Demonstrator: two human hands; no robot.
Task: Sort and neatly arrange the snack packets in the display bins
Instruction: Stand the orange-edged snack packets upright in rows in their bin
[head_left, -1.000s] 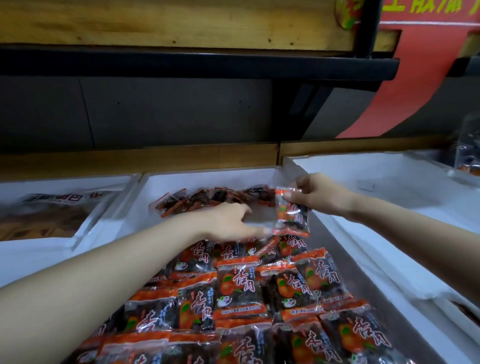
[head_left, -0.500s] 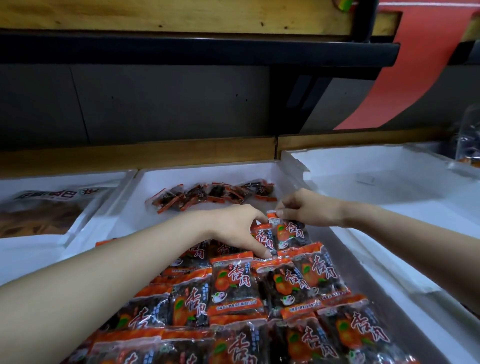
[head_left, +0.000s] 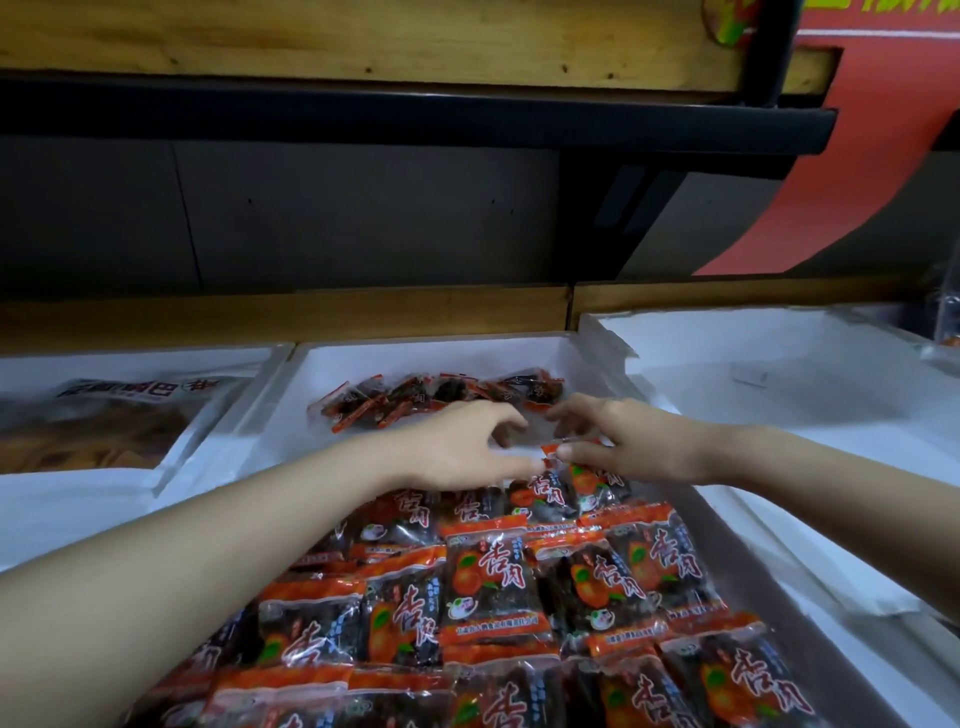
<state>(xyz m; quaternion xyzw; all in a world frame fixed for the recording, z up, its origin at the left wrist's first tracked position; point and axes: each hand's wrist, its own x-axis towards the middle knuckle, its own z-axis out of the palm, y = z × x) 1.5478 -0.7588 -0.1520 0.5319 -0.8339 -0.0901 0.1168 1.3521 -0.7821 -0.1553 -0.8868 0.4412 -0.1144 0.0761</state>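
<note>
The middle white bin (head_left: 410, 349) holds neat overlapping rows of orange-and-black snack packets (head_left: 488, 582) that fill its near part. A loose pile of the same packets (head_left: 441, 397) lies at its back wall. My right hand (head_left: 634, 441) pinches the top orange edge of one packet (head_left: 589, 480) that lies at the far end of the rows. My left hand (head_left: 457, 449) hovers beside it with loosely curved fingers, fingertips touching the top of the neighbouring packet (head_left: 535, 491). Between the rows and the pile shows a strip of bare bin floor.
The left bin (head_left: 228, 441) holds a large clear bag of brown snacks (head_left: 104, 415). A white bin (head_left: 779, 364) stands on the right. A black shelf edge (head_left: 415, 122) and wooden board hang overhead, with a red banner (head_left: 857, 156) at the upper right.
My right hand lowered the packet it held up in the air onto the far end of the rows. My left hand moved in beside it, fingers now spread over the neighbouring packet.
</note>
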